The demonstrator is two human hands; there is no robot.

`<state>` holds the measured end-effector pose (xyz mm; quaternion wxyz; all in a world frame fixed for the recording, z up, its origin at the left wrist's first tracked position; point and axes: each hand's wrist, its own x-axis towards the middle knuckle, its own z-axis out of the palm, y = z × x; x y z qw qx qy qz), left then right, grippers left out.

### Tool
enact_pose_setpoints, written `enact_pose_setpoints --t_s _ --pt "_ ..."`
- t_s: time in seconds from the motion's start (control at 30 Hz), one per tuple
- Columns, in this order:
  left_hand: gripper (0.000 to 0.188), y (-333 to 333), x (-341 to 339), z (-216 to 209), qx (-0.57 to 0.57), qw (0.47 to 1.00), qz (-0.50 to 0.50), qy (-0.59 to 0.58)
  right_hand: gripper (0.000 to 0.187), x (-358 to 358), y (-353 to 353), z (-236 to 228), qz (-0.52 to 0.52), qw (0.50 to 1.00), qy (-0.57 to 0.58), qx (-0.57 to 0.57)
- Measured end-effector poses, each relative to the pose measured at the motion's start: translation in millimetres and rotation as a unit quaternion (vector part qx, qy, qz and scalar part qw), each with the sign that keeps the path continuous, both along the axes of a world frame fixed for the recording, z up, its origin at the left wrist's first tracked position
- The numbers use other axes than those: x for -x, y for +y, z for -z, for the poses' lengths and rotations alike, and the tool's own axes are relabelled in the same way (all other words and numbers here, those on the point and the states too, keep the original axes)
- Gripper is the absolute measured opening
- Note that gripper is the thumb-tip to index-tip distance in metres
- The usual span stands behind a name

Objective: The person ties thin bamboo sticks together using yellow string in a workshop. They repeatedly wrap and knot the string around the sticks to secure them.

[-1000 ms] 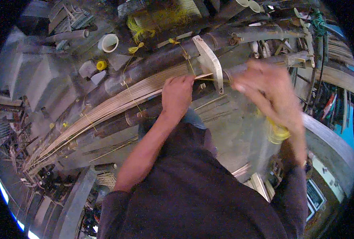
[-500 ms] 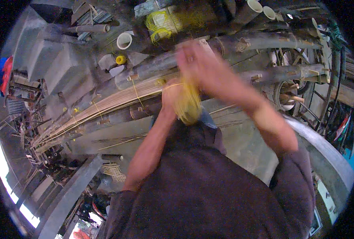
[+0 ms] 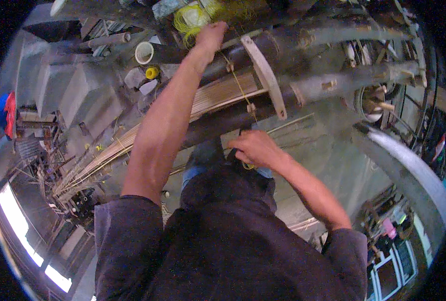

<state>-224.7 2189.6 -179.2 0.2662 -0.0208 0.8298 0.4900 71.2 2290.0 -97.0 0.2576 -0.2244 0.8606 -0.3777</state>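
Note:
My left hand (image 3: pixel 212 38) reaches far out beside the coil of yellow twine (image 3: pixel 188 23). Its fingers are curled closed, and whatever they hold is hidden. Close to my lap, my right hand (image 3: pixel 257 148) is also closed, fingers bent inward; a bit of yellow twine (image 3: pixel 249 166) shows just under it. What this hand grips is not clear. Between the two hands lies a long row of thin pale strips (image 3: pixel 223 98), running off to the left between dark poles. A cord (image 3: pixel 239 84) crosses the strips near a pale wooden crosspiece (image 3: pixel 264 70).
Left of the left forearm stand a white-rimmed tube (image 3: pixel 144 52), a yellow roll (image 3: pixel 151 72) and grey blocks (image 3: pixel 135 78). Long poles (image 3: pixel 353 78) stretch to the right, near a round container with sticks (image 3: pixel 373 105). A grey beam (image 3: pixel 403 155) curves along the right.
My left hand has moved from the strips out to the yellow coil. My right hand has dropped back toward my lap. The yellow twine bundle between them is no longer seen there.

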Motion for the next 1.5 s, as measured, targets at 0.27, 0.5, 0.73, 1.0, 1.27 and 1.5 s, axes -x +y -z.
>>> enact_pose_setpoints --t_s 0.27,0.5,0.73,1.0,1.27,1.5 --pt "0.052 -173.7 6.7 -96.2 0.223 0.925 0.206 0.227 0.039 -18.3 -87.7 -226.7 -0.101 0.916 0.187 0.339" --pt "0.036 -365.6 -56.7 -129.6 0.025 0.953 0.112 0.279 0.038 -41.4 -322.4 1.4 0.448 0.729 -0.351 0.381" --pt "0.031 -415.0 -211.4 -112.7 0.106 0.927 0.168 0.317 0.013 59.4 -301.3 -181.8 0.074 0.992 0.105 -0.01" --pt "0.029 -393.5 -207.7 -97.7 0.199 0.906 0.118 0.355 0.038 257.3 -373.1 -112.3 -0.009 0.989 0.093 -0.117" --pt "0.021 -397.6 -211.2 -102.1 0.228 0.887 0.084 0.393 0.029 111.2 -327.6 -50.1 0.01 0.997 0.066 0.046" --pt "0.025 -364.7 -143.4 -161.5 -0.22 0.972 -0.068 0.042 0.016 2.9 -372.8 9.2 -0.078 0.995 0.065 0.018"
